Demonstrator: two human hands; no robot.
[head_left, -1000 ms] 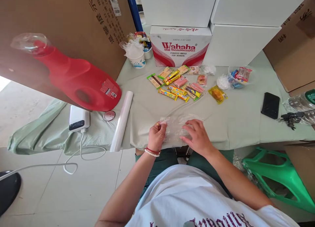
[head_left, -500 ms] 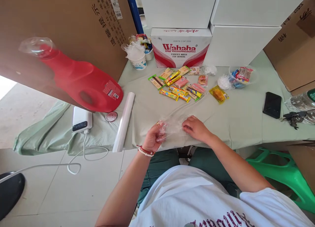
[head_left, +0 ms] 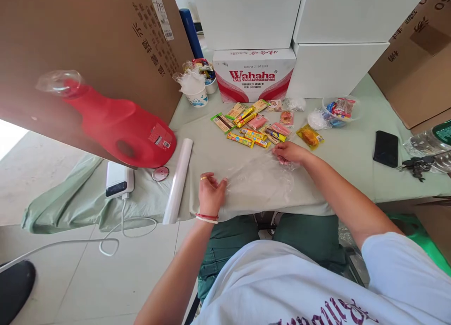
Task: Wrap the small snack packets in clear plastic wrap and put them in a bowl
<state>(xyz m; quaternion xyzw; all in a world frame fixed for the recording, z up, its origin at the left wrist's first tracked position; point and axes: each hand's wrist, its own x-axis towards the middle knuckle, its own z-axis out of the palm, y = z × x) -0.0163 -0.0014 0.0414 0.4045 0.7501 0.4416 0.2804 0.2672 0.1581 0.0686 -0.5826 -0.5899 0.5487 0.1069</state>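
Note:
A sheet of thin clear plastic film (head_left: 260,179) lies stretched and wrinkled over the tablecloth between my hands. My left hand (head_left: 212,191) is closed at its left edge, thumb and curled fingers on the film. My right hand (head_left: 289,153) pinches the upper right part, where the film bunches under the fingers. Just beyond the film lies a loose pile of wrapped snacks: yellow packets (head_left: 240,140), pink packets (head_left: 257,122) and a green-edged bar (head_left: 222,122). A yellow packet with a brown snack inside (head_left: 310,136) is near my right hand.
At left are a white roll (head_left: 178,181), a red jug (head_left: 130,127) and a power bank (head_left: 120,179) with a cable. Behind stand paper cups (head_left: 197,99), a Wahaha carton (head_left: 254,78) and white boxes (head_left: 338,69). To the right are a plastic bowl (head_left: 355,110) and a phone (head_left: 386,149).
My hands have moved apart, the right one up and away to the right, the left one slightly left. The bunched film between them is now spread out wide over the cloth.

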